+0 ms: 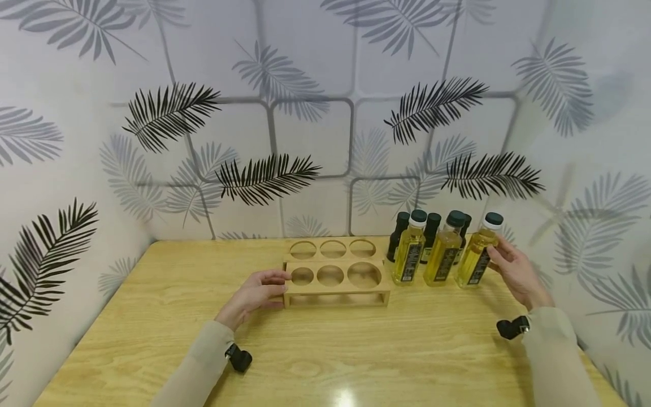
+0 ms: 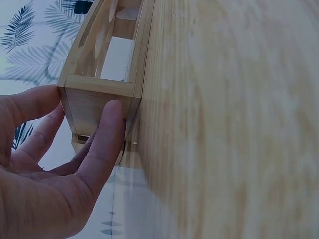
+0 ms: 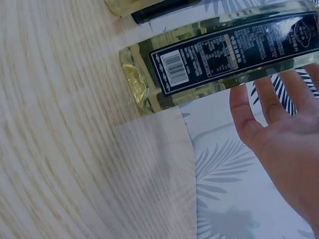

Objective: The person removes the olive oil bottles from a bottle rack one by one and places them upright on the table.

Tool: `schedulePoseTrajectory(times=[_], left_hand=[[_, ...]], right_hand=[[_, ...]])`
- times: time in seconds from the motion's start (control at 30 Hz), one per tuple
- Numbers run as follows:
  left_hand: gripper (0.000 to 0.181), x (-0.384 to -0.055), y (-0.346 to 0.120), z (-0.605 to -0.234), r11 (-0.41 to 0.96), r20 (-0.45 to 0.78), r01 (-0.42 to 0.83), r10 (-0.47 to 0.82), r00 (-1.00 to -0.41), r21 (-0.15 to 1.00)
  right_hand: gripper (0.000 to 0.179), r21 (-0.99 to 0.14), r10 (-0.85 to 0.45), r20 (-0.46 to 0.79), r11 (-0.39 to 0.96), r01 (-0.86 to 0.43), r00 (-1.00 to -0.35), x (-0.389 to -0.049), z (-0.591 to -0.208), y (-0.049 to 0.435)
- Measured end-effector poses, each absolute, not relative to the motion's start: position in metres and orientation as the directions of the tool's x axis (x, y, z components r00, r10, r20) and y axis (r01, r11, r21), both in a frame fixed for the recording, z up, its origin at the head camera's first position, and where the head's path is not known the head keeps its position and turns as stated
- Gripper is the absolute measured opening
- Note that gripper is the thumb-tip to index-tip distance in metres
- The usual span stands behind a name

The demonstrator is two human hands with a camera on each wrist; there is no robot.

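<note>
A two-tier wooden rack [image 1: 333,288] with round holes stands near the back of the table. My left hand [image 1: 260,291] touches its left end with extended fingers; the left wrist view shows fingertips against the rack's end panel [image 2: 92,107]. At the right, my right hand [image 1: 516,268] holds the side of an oil bottle [image 1: 477,257] with yellow oil, a dark label and a green cap. Its thumb lies over the front, and other fingertips go behind the bottle in the right wrist view. The bottle stands upright, its base on the table.
Two more oil bottles, one by the rack [image 1: 408,249] and one in the middle [image 1: 444,251], stand in the same row. Several dark bottles [image 1: 398,237] are behind them. The wooden table [image 1: 325,350] meets a leaf-patterned backdrop [image 1: 315,135] at the back and sides.
</note>
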State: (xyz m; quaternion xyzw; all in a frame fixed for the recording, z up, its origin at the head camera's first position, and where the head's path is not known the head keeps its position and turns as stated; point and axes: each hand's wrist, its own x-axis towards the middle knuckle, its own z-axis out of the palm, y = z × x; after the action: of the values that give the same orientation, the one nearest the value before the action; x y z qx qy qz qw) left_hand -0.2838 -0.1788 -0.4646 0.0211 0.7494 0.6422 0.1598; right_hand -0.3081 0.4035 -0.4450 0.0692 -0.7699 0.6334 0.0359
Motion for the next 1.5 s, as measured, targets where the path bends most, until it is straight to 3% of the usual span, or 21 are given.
schedulePoseTrajectory(times=[0.33,0.57,0.8,1.0,1.2,1.37,1.5], left_hand=[[0.037,-0.283,-0.181,-0.461,0.181,-0.192,-0.145,0.278,-0.941,0.973],[0.035,-0.281,-0.174,-0.457,0.214,-0.174,-0.120,0.255,-0.951,0.969],[0.031,-0.278,-0.169,-0.451,0.314,-0.096,-0.019,0.231,-0.968,0.949],[0.030,-0.277,-0.168,-0.451,0.350,-0.054,0.022,0.206,-0.977,0.937],[0.032,-0.274,-0.168,-0.444,0.436,0.022,0.090,0.159,-0.987,0.896],[0.041,-0.272,-0.163,-0.437,0.552,0.064,0.145,0.162,-0.985,0.821],[0.047,-0.272,-0.155,-0.433,0.596,0.143,0.234,0.196,-0.970,0.768]], right_hand=[[0.063,-0.976,0.108,0.215,-0.004,-0.216,-0.971,-0.298,-0.439,0.395],[0.013,-0.963,0.405,0.085,-0.200,-0.179,-0.910,-0.284,-0.430,0.378],[0.006,-0.975,0.539,-0.058,-0.211,-0.068,-0.840,-0.276,-0.426,0.353],[0.015,-0.990,0.425,-0.027,-0.135,-0.033,-0.905,-0.265,-0.427,0.329],[0.033,-0.991,0.232,0.046,0.132,-0.016,-0.972,-0.263,-0.430,0.291],[0.048,-0.961,0.073,0.034,0.275,-0.013,-0.997,-0.265,-0.437,0.256],[0.049,-0.949,-0.055,0.016,0.314,-0.032,-0.998,-0.267,-0.441,0.228]])
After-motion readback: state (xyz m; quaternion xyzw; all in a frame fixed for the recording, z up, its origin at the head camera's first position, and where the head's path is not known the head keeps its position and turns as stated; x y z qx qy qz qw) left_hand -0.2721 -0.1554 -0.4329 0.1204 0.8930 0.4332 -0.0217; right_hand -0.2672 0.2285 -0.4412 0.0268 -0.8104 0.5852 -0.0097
